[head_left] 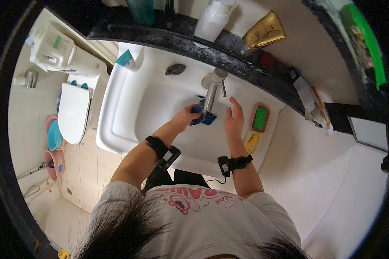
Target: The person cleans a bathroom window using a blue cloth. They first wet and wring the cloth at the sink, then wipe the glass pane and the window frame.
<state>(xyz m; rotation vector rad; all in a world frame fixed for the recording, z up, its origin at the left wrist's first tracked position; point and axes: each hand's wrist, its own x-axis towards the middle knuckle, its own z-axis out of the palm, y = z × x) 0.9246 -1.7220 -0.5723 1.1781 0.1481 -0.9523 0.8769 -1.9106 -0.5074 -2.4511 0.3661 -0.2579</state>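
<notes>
My left hand (183,119) grips a dark blue cloth item (197,118) over the basin of a white sink (155,97), below the spout of the metal faucet (210,94). Part of the blue item hangs out to the right, under the spout. The faucet hides some of it. To the right of the spout, my right hand (235,120) is raised with its fingers apart and holds nothing. The faucet's small lever (223,88) is just up and left of its fingertips, with a gap between. Both wrists wear black straps with small devices.
A green soap bar (260,118) in a red dish and a yellow soap piece (252,142) lie on the sink's right rim. A teal-and-white tube (127,61) stands at its back left corner. Bottles and a gold tube (265,31) line the dark shelf (181,35). A toilet (74,113) stands left.
</notes>
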